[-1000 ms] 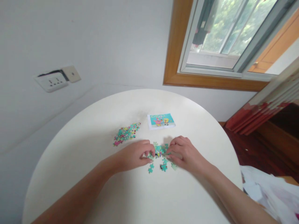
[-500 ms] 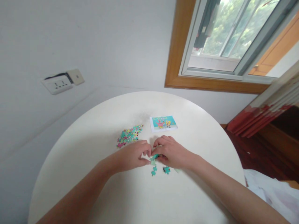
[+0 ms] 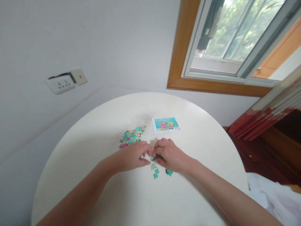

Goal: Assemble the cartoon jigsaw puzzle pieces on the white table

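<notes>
Both my hands meet over a few teal jigsaw puzzle pieces (image 3: 151, 159) on the table. My left hand (image 3: 136, 157) comes from the left, its curled fingers and thumb closed on the left edge of these pieces. From the right, my right hand (image 3: 171, 156) pinches the same small group, and its fingers hide most of it. Just below the fingertips lies a pale green puzzle piece (image 3: 153, 166). Nearer to me is a teal puzzle piece (image 3: 156, 173). A teal and black puzzle piece (image 3: 169, 172) sits under my right wrist, partly covered.
A heap of loose puzzle pieces (image 3: 131, 136) lies beyond my left hand. The cartoon picture card (image 3: 166, 125) rests behind my right hand. The round white table (image 3: 98, 125) stands against a wall with a socket (image 3: 61, 84). White plastic (image 3: 270, 191) lies at the right.
The view has shifted slightly. My right hand's fingers have closed in more over the teal pieces, and the pale green piece shows more clearly. My left hand has hardly moved.
</notes>
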Motion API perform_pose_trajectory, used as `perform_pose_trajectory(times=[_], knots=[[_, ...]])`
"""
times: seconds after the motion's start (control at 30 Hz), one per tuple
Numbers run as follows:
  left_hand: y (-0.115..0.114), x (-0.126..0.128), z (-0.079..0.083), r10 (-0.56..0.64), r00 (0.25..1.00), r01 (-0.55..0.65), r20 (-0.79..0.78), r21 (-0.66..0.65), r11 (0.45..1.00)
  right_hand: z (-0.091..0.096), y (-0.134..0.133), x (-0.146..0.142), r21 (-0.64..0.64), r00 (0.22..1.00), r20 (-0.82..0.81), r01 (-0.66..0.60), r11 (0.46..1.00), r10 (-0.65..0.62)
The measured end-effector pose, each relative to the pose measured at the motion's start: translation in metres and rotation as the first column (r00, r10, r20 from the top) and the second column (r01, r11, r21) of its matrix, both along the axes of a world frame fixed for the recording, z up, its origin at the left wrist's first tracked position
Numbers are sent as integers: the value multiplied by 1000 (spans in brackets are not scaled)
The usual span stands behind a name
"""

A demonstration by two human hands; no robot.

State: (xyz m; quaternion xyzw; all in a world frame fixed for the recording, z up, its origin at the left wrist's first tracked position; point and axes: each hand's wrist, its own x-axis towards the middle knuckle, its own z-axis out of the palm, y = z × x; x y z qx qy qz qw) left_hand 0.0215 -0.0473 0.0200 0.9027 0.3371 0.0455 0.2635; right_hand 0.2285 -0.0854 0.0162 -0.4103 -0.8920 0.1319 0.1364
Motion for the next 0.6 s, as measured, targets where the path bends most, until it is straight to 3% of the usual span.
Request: perform_pose_trajectory(times=[0.2, 0.37, 0.6], knots=[[5, -1, -7, 113, 993, -115, 30, 77, 990, -12, 10, -9, 76, 989, -23, 151, 986, -149], [9, 3, -15, 177, 983, -184, 55, 173, 967, -14, 25, 3, 38, 962, -137, 242, 970, -235], [8, 11, -22, 187, 981, -192, 43, 219, 957, -14, 25, 25, 38, 991, -129, 47, 998, -42]])
